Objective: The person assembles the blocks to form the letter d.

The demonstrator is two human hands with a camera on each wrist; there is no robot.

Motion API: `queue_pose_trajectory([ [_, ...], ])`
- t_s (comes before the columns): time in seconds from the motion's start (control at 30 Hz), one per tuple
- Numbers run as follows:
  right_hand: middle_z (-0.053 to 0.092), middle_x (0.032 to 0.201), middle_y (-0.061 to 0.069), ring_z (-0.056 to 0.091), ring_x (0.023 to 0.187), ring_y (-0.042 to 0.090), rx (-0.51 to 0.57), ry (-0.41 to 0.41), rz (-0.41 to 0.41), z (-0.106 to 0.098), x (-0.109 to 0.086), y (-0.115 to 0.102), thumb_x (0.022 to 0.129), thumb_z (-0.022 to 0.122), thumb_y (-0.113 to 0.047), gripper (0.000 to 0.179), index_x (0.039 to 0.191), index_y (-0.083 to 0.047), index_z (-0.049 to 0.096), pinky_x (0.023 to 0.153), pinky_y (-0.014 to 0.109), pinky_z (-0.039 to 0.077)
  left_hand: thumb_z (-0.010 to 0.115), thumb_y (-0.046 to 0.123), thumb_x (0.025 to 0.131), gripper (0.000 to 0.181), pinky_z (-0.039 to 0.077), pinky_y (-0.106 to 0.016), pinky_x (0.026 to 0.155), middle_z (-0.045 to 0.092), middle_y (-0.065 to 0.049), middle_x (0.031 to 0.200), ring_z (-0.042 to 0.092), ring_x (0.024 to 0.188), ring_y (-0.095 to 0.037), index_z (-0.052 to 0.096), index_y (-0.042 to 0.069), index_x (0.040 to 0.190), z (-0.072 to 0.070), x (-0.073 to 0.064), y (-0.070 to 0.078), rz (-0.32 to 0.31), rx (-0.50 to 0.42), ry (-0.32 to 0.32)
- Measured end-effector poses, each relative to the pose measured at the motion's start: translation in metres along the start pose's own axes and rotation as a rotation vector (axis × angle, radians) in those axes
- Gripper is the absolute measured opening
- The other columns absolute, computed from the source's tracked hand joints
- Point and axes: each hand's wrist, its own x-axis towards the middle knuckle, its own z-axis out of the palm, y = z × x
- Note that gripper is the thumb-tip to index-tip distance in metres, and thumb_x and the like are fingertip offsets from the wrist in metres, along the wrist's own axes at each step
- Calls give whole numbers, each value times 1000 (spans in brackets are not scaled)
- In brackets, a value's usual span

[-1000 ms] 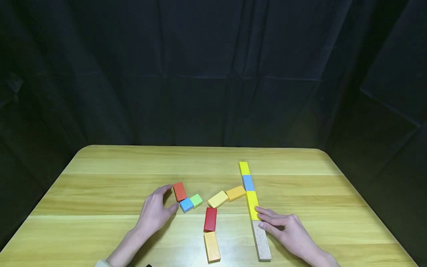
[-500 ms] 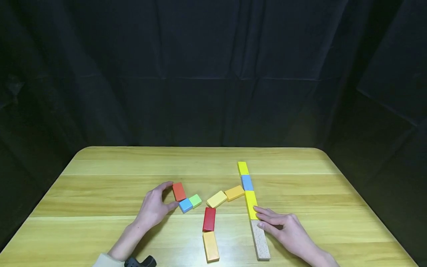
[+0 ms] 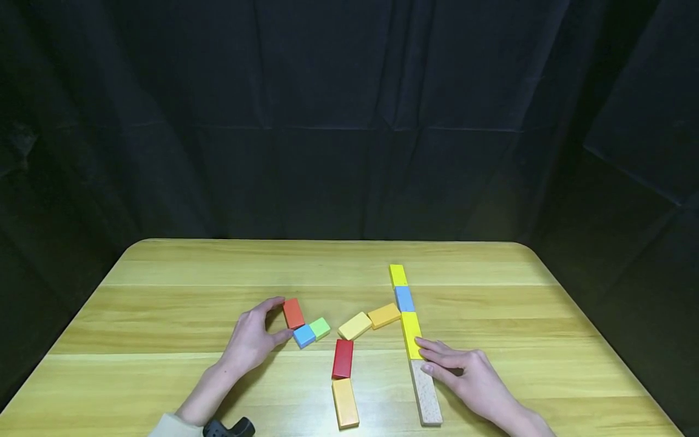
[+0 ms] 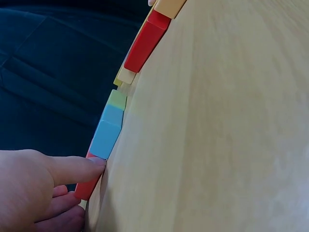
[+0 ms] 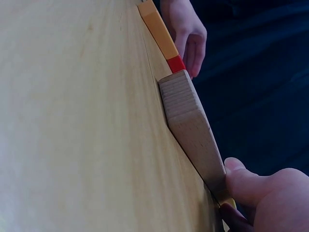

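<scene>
My left hand reaches to an orange-red block. Its index fingertip lies at the block's far left corner, its thumb tip where this block meets a blue block. A light green block adjoins the blue one. On the right, my right hand touches a straight row of blocks: fingertips at the edge of a long yellow block, thumb at the speckled pale block. In the right wrist view, the thumb rests along the pale wooden block, while the fingers are partly hidden.
Between the hands, a cream block and an orange block slant toward the row. A red block and a tan block run nearer. A blue block and small yellow block form the row's far end.
The scene shifts slightly left in the view, and a black wrist device comes into sight at the left forearm. Both hands and the blocks keep nearly the same places on the table.
</scene>
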Motion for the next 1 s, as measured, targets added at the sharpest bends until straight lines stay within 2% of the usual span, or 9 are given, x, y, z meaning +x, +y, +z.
queue_pose_trajectory([
  [0.2, 68, 127, -10, 64, 118, 25, 9, 22, -15, 1, -1, 1, 89, 76, -26, 27, 114, -18, 77, 99, 3, 35, 83, 11, 81, 65, 43, -54, 110, 60, -20, 138, 52, 131, -39, 55, -1, 138, 0, 0, -1, 9, -1, 5],
  [0.43, 67, 128, -12, 63, 120, 23, 15, 5, -7, 1, -1, 1, 89, 76, -28, 28, 115, -19, 77, 99, 5, 37, 82, 11, 81, 63, 47, -50, 105, 64, -19, 132, 60, 124, -36, 55, -2, 137, 0, -1, -4, 37, -14, 22],
  [0.87, 68, 127, -10, 65, 118, 27, 13, 22, -26, 0, -1, 1, 88, 76, -26, 27, 114, -18, 77, 99, 3, 35, 79, 10, 84, 61, 49, -51, 103, 65, -21, 129, 62, 119, -37, 53, -4, 138, -1, -1, -4, 53, -34, 51],
  [1.0, 67, 127, -11, 64, 119, 25, 4, 12, -9, -1, -1, 0, 89, 75, -28, 27, 115, -19, 77, 100, 7, 39, 79, 11, 85, 61, 50, -50, 103, 64, -22, 130, 62, 120, -37, 54, -4, 137, -2, -1, -4, 56, -39, 70],
])
